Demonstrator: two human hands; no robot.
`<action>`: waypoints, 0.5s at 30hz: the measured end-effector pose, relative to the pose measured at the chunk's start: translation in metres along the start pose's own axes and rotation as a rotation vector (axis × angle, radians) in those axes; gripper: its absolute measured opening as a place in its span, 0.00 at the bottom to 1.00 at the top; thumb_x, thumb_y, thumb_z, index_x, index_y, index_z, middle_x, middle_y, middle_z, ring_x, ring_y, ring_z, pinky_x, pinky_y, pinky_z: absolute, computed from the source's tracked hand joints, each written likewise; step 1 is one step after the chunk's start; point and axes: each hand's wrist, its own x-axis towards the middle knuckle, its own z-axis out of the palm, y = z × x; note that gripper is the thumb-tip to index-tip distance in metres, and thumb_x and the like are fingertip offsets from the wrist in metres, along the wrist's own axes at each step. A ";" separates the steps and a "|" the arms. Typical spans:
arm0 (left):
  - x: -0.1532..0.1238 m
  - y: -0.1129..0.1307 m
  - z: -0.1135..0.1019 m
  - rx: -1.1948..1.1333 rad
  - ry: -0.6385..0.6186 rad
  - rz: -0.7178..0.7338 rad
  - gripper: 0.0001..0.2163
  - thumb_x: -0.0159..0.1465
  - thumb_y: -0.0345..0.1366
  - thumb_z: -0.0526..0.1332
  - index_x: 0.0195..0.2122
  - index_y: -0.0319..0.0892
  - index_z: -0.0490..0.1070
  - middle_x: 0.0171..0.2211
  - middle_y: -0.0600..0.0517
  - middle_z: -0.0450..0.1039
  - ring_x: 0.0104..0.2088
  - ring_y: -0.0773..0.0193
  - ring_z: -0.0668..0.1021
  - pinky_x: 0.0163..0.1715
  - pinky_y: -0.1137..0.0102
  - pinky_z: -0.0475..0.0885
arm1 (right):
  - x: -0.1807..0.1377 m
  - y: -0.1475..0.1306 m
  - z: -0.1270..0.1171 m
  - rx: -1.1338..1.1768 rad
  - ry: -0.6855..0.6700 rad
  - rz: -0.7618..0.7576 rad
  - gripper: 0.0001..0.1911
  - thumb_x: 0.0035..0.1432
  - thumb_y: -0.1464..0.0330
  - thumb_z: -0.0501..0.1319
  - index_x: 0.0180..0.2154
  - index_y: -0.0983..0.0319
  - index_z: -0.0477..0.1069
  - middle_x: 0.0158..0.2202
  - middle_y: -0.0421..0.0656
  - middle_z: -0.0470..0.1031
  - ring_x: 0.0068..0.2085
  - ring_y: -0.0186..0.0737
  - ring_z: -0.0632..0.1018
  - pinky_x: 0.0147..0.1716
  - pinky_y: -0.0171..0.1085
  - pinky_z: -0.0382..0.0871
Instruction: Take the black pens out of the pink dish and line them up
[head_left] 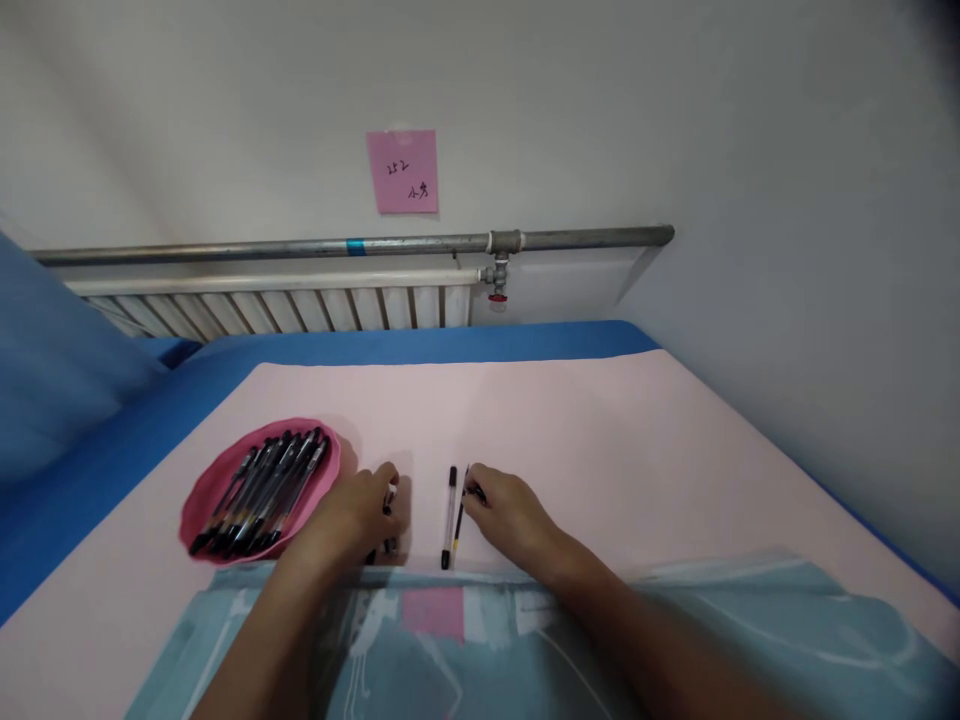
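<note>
We look down on two hands working low over the pink tabletop [600, 450], and the relation that matters most is that of the clear pen [450, 515] to the fingers. It lies flat between the hands, just left of the right hand [499, 502] and clearly nearer to it than to the left hand [367, 505]. Its long axis runs away from us, the far end leaning slightly rightward, both ends black. Squeezed between this pen and the right fingertips is a thin refill [459, 522] (dark along its length, yellowish toward the near end), almost parallel to the pen; whether the fingertips touch it we cannot tell. The right thumb and fingers are drawn together, pinching a small black piece [478, 493]. The left fingers curl downward over a whitish bit [391, 494] with dark parts below, but the hand hides so much that we cannot say whether it grips them or merely covers them. Well to the left, beyond the left wrist, we see the pink basket [196, 492] holding a heap of black-capped pens [266, 490], most of them slanting away from us to the right.
</note>
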 end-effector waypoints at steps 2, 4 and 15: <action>0.002 0.000 0.002 -0.004 -0.010 0.021 0.15 0.52 0.36 0.57 0.42 0.44 0.65 0.36 0.47 0.72 0.34 0.60 0.75 0.30 0.71 0.63 | -0.001 -0.003 -0.001 -0.048 -0.009 -0.013 0.05 0.54 0.70 0.52 0.30 0.61 0.65 0.28 0.40 0.70 0.27 0.32 0.67 0.25 0.31 0.51; 0.004 0.000 0.004 0.000 0.012 0.039 0.12 0.54 0.36 0.56 0.40 0.43 0.66 0.35 0.47 0.72 0.35 0.60 0.75 0.33 0.71 0.63 | -0.002 -0.003 -0.001 -0.073 -0.016 -0.015 0.05 0.55 0.70 0.51 0.30 0.61 0.65 0.28 0.40 0.70 0.27 0.31 0.67 0.25 0.31 0.51; 0.004 -0.001 -0.001 -0.015 0.013 0.036 0.07 0.55 0.35 0.55 0.35 0.42 0.66 0.30 0.49 0.72 0.28 0.65 0.73 0.25 0.74 0.58 | -0.003 -0.001 0.002 -0.143 -0.009 -0.053 0.08 0.58 0.68 0.50 0.32 0.61 0.65 0.30 0.41 0.70 0.29 0.32 0.67 0.27 0.32 0.50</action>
